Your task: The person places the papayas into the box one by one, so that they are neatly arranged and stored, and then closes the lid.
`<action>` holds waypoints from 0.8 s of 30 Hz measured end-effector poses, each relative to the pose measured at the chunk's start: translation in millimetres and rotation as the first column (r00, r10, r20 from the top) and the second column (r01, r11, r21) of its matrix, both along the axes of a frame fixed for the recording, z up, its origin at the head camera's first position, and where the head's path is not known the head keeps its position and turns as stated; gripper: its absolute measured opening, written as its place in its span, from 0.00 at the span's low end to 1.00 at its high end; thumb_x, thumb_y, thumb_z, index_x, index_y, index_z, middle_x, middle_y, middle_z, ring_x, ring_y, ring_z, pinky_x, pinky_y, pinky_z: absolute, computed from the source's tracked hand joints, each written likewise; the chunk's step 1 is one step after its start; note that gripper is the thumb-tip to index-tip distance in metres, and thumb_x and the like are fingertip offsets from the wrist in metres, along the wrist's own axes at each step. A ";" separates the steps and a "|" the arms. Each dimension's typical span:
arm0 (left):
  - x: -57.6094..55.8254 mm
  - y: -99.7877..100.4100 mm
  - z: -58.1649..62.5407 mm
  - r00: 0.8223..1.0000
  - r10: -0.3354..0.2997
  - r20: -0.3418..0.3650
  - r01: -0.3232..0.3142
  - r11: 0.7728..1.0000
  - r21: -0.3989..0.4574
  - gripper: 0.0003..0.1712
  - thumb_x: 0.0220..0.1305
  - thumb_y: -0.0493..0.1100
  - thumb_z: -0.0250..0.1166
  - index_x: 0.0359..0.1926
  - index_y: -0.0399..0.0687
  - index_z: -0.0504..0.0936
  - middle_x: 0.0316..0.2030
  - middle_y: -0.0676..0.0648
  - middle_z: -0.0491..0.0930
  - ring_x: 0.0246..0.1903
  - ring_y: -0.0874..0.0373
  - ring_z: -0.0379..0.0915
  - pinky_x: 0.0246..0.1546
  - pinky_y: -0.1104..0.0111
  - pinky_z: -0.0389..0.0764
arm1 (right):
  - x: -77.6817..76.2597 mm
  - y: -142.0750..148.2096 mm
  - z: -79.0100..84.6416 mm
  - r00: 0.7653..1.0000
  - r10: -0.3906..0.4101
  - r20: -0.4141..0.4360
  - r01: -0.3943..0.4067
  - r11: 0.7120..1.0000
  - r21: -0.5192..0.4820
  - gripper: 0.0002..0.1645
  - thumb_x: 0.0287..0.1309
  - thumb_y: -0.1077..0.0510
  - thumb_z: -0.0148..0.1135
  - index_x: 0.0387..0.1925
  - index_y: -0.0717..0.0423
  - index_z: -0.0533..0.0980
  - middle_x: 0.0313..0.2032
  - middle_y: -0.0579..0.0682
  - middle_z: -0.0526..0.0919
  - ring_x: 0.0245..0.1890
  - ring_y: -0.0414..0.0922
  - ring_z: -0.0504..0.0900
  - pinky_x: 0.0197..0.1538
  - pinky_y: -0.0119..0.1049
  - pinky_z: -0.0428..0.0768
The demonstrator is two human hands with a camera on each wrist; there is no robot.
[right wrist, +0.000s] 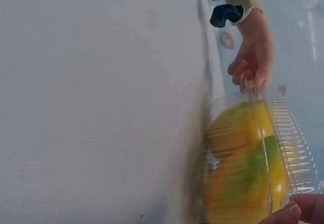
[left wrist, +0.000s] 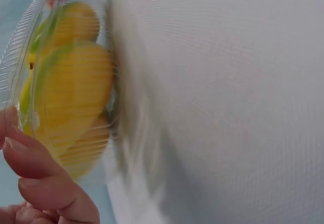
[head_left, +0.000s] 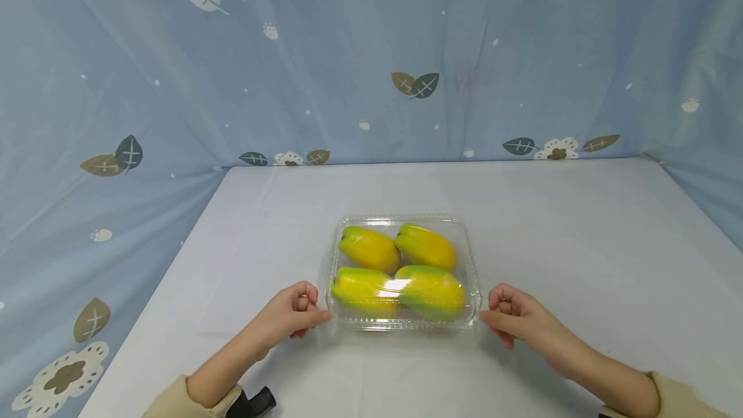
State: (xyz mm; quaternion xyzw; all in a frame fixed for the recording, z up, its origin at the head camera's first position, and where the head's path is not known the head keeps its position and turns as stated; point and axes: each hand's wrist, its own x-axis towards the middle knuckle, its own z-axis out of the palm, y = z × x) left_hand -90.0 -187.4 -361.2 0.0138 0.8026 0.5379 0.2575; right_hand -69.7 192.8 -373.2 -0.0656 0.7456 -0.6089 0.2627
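A clear plastic clamshell box (head_left: 406, 326) with its lid on stands in front of me, seen in the head view. Several yellow-green mangoes (head_left: 371, 250) lie inside it in two rows. My left hand (head_left: 293, 311) pinches the box's near left corner at the rim between thumb and fingers. At the near right corner, my right hand (head_left: 519, 316) pinches the rim the same way. Close up in the left wrist view, left fingertips (left wrist: 25, 155) are at the lid edge, beside the mangoes (left wrist: 76, 92). The right wrist view shows a right thumb (right wrist: 286, 215) on the rim.
White cloth (head_left: 580, 244) covers the table under the box. A blue curtain (head_left: 348, 50) printed with leaves and flowers hangs behind and along both sides. A black strap piece (head_left: 252, 403) sits at the left wrist, by the beige sleeve (head_left: 182, 402).
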 end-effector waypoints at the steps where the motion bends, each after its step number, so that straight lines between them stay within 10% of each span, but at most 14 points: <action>1: -0.1 -0.3 -1.3 1.000 -0.002 0.011 0.002 1.000 -0.002 0.19 0.54 0.44 0.66 0.34 0.41 0.63 0.17 0.53 0.68 0.15 0.61 0.58 0.16 0.74 0.61 | -0.1 0.2 -0.7 1.000 -0.004 0.005 0.004 1.000 0.009 0.13 0.61 0.55 0.54 0.33 0.59 0.60 0.17 0.46 0.65 0.18 0.38 0.66 0.25 0.34 0.68; 10: -1.4 -5.7 -15.3 0.984 -0.129 0.126 0.121 0.990 0.072 0.14 0.61 0.50 0.57 0.31 0.43 0.71 0.21 0.52 0.74 0.15 0.64 0.61 0.17 0.75 0.63 | -4.0 -0.1 -8.3 0.995 0.006 0.102 -0.010 0.999 0.041 0.15 0.62 0.51 0.51 0.35 0.60 0.64 0.21 0.47 0.71 0.17 0.39 0.68 0.22 0.31 0.70; 24: -2.0 -1.6 -19.7 0.967 -0.226 0.120 0.199 0.959 0.201 0.12 0.64 0.45 0.52 0.30 0.41 0.75 0.22 0.55 0.80 0.19 0.66 0.69 0.20 0.76 0.66 | -6.2 -1.3 -13.4 0.978 0.191 0.083 -0.185 0.980 -0.071 0.23 0.67 0.52 0.41 0.37 0.73 0.67 0.26 0.49 0.79 0.21 0.37 0.73 0.25 0.30 0.74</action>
